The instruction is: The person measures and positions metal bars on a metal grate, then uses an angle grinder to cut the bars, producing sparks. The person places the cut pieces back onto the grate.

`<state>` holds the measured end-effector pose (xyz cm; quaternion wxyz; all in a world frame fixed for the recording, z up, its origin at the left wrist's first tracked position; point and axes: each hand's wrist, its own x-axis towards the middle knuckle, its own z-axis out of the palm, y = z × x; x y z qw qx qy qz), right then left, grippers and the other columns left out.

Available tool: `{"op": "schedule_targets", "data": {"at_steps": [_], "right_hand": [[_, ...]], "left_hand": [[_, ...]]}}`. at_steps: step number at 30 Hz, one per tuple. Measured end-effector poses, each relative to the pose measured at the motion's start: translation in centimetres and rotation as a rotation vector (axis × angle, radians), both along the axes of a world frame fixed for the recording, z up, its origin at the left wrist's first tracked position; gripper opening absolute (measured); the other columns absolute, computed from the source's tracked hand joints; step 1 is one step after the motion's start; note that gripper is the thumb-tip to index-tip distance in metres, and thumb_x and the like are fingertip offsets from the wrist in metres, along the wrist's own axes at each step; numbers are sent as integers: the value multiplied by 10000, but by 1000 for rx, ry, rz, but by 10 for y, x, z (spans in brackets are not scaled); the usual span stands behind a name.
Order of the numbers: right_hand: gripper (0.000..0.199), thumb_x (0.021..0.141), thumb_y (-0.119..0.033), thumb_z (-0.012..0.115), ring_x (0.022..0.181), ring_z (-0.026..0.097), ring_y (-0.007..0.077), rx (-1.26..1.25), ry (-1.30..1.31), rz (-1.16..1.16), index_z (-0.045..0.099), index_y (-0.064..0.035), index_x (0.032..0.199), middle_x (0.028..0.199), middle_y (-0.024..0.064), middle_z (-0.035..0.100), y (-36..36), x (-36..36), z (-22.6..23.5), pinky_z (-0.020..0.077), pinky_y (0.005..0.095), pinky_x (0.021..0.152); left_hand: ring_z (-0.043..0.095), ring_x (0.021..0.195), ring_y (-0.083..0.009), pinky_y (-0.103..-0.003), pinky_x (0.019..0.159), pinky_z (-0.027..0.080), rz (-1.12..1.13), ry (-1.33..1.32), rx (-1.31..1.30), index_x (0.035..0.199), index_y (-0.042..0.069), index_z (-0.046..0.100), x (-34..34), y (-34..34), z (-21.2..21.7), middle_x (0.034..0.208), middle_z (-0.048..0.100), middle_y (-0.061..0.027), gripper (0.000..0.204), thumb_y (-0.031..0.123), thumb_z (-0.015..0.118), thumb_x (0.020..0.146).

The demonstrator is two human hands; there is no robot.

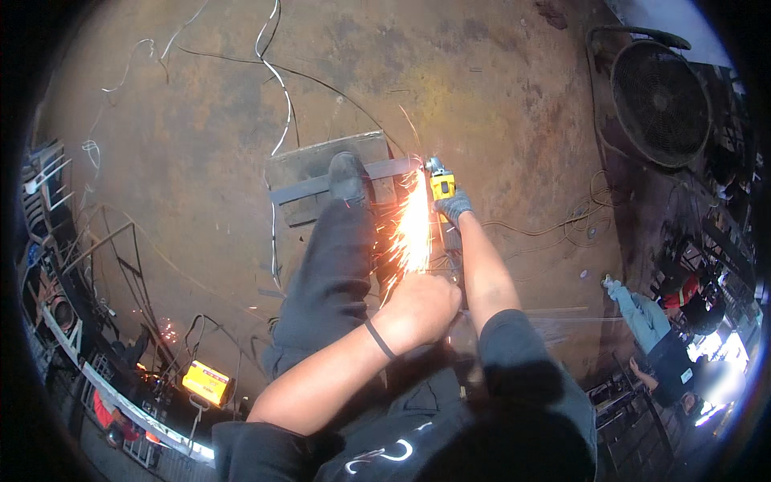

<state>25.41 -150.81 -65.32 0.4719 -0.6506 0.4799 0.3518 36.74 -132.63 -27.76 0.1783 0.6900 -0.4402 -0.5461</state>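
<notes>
A yellow and black angle grinder (442, 185) is in my right hand (455, 206), which wears a grey glove and is closed around its body. The grinder's head meets the right end of a flat metal bar (305, 189), and a bright stream of sparks (414, 229) sprays from there back toward me. My bare left hand (422, 307) is a fist close to the grinder's rear end; what it grips is hidden. My dark shoe (348, 178) presses the bar down across a flat, worn block (325, 153).
White and dark cables (283, 96) run over the brown metal floor, and more cable (574, 225) loops at the right. A large round fan (660, 103) stands far right. A person (662, 345) is at the lower right. A yellow box-shaped machine (206, 382) sits lower left, near metal frames.
</notes>
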Motion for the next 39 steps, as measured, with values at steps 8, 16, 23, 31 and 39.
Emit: {"op": "schedule_targets", "data": {"at_steps": [8,16,23,31,39], "right_hand": [[651,610,-94,924,942,713,244,-10,-14,-27,688,-67,1217,1087,78,757,4,7,17,583,389,870],[623,605,-112,933,948,720,242,-44,-14,3,707,-66,1183,1090,95,762,3,-26,-14,586,388,874],[616,640,-71,888,953,712,228,-27,-7,33,685,-55,1221,1076,74,753,11,-8,4,579,377,843],[630,606,-149,924,962,722,250,-35,-33,40,712,-69,1194,1096,93,764,5,4,0,586,392,870],[595,653,-120,882,926,710,222,15,-37,-9,687,-60,1211,1072,77,755,7,-14,-3,576,361,822]], "left_hand": [[758,802,-366,-471,728,606,-41,38,15,873,18,763,0,-1,7,805,749,-197,335,352,776,892],[767,869,-352,-452,762,614,-67,46,58,893,13,767,4,-6,10,854,763,-189,268,278,795,861],[766,876,-363,-463,770,611,-28,39,60,889,6,764,-2,-6,5,850,759,-199,228,224,795,831],[765,870,-367,-474,767,609,-79,49,78,916,8,771,-7,-7,6,867,760,-204,272,278,780,886],[756,843,-381,-486,768,605,-70,64,43,907,5,757,-11,-5,1,846,747,-214,284,289,760,900]]}}
